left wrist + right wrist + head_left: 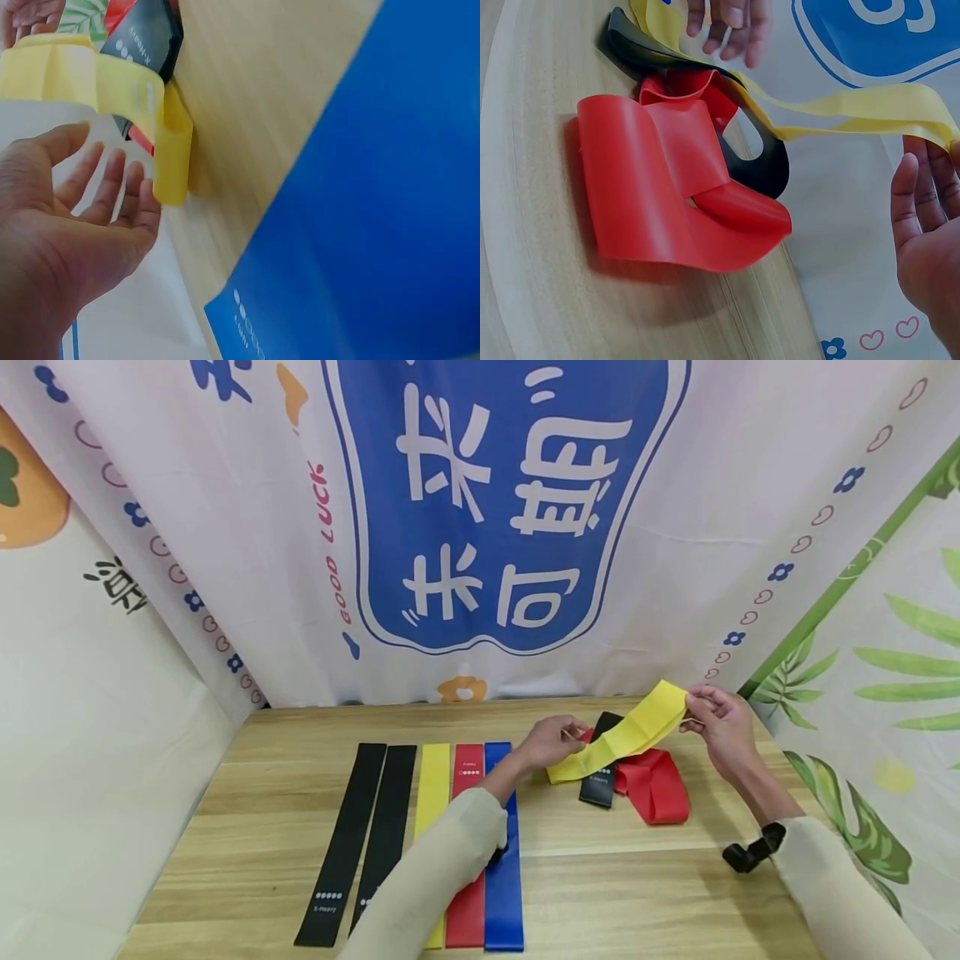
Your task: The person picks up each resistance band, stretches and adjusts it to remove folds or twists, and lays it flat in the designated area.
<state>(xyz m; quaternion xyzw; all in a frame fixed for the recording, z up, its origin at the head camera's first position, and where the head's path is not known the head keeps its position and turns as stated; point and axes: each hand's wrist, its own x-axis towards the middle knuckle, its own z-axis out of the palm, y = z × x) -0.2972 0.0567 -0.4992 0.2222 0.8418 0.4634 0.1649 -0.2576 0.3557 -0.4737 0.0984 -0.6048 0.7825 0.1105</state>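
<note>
Head: 2 hands (553, 742) (726, 732), 2 yellow bands (636, 728) (433, 787)

Wood-grain table (622, 893); white curtain (697, 527) behind, blue panel (501, 527); leaf-print cloth (862, 618) right; orange print (37, 493) left, perhaps fruit

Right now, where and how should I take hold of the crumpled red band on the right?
I'd pinch the crumpled red band at its rounded near fold, coming from your near right. That fold bulges up uncovered, while the band's left part meets the black band, where the yellow band crosses over.
</note>
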